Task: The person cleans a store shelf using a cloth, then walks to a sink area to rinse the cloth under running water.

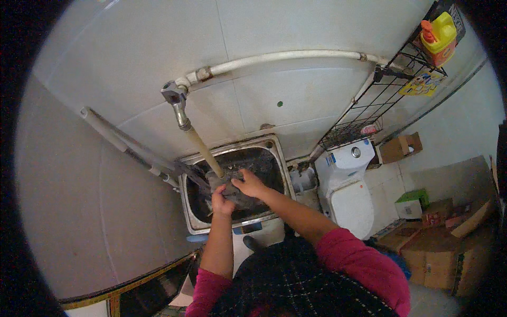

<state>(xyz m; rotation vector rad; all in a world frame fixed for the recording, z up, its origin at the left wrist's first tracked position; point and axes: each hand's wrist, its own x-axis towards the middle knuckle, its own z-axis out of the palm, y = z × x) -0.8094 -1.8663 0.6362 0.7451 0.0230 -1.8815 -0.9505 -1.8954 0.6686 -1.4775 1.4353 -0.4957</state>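
Note:
Both hands are over a stained metal sink, below the end of a yellowish hose that hangs from a metal tap. A wet-looking grey item, perhaps cloth, lies beneath the hose end. My left hand touches its near side, fingers pointing up toward the hose. Reaching in from the right, my right hand has its thumb and forefinger apart beside the same item. Blur and the dark basin hide whether either hand grips it.
A white pipe runs along the tiled wall. To the right are a black wire rack with a yellow-capped bottle, a white toilet, and cardboard boxes. Another pipe lines the left wall.

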